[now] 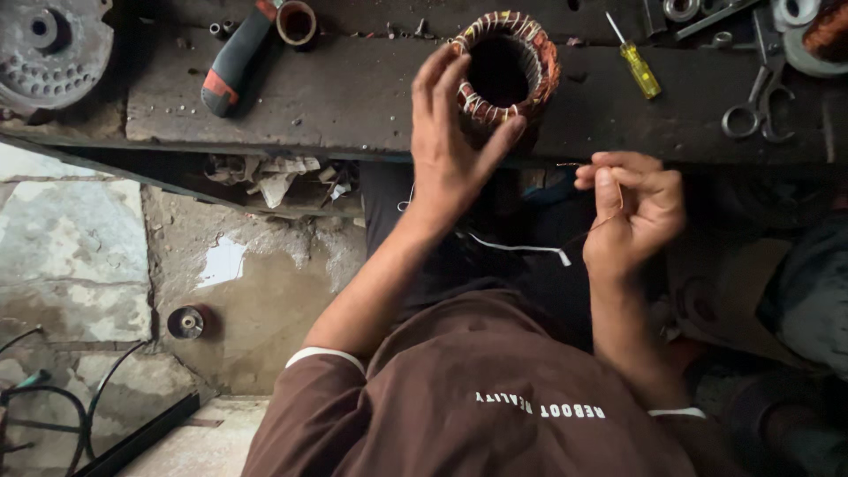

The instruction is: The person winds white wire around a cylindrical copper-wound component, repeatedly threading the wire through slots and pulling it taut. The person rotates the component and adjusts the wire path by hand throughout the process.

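A round motor stator (505, 69) with copper windings bound in pale cord stands on the dark workbench (353, 97). My left hand (450, 141) rests against its near left side, fingers spread, thumb touching its lower edge. To the right and nearer me, my right hand (632, 208) is closed in a pinch on a thin needle or wire with a fine thread. A white cord (521, 249) trails below, between my hands.
On the bench lie a red-and-black handled tool (234, 62), a small round cup (297, 21), a yellow screwdriver (638, 66) and scissors (760, 106). A grey metal end cover (49, 49) sits far left. Wet concrete floor and black cables (62, 397) are below left.
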